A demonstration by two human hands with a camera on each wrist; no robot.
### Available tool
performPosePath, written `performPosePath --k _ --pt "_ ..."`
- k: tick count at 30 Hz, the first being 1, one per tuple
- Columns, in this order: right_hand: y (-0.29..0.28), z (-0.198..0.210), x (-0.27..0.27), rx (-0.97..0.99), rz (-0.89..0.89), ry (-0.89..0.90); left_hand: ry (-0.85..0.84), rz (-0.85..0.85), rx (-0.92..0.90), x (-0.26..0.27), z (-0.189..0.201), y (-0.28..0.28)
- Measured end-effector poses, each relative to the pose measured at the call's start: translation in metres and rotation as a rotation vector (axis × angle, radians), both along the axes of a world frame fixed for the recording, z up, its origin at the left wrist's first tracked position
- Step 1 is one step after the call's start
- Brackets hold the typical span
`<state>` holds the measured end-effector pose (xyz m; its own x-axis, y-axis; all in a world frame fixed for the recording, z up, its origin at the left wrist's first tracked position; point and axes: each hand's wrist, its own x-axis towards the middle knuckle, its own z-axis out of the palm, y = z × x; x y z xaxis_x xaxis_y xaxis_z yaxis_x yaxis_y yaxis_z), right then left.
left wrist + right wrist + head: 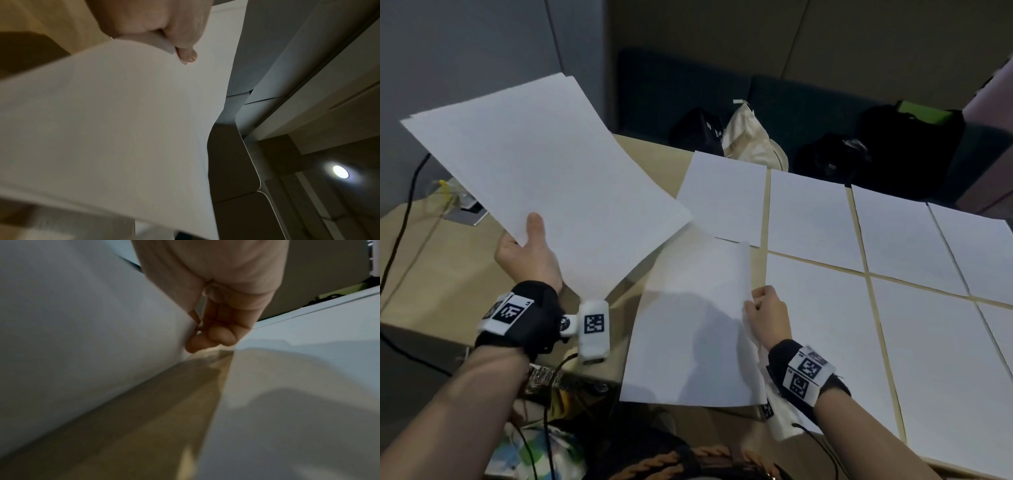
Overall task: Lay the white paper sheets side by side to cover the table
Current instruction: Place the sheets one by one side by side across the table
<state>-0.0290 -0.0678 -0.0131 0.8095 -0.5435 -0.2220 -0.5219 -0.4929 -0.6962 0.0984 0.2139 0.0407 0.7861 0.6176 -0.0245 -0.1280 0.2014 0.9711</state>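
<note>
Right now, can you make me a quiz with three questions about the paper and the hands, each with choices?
1. Where is the stack of paper?
A. Held up in the left hand
B. Lying on the floor
C. Inside a bag

2. What colour is the table where it shows between the sheets?
A. Bright red
B. Light tan
C. Dark blue

3. What is the right hand doing?
A. Pinching the edge of a single sheet
B. Hanging loose
C. Waving in the air

Answers: 1 A, the thumb lies on top of the raised stack. 2 B, tan strips show between sheets. 3 A, the fingers close on the sheet's right edge.
</note>
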Motion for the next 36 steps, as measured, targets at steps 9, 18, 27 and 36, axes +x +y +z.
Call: performPosePath --k 9,18,27,36 --pt "0.002 -0.001 -0.007 -0.122 0.095 0.063 0.077 -0.029 -0.013 -0.002 -0.011 -0.004" --pt "-0.005 0.017 -0.009 -0.309 0.222 0.288 0.097 -0.038 0.0 -0.003 -0.016 -0.005" --pt "0.009 0.029 0.002 -0.516 0.746 0.252 0.13 -0.06 0.01 -0.003 -0.018 -0.007" --pt "0.017 0.019 0.003 -0.514 0.75 0.368 0.101 -0.074 -0.009 -0.006 -0.022 -0.01"
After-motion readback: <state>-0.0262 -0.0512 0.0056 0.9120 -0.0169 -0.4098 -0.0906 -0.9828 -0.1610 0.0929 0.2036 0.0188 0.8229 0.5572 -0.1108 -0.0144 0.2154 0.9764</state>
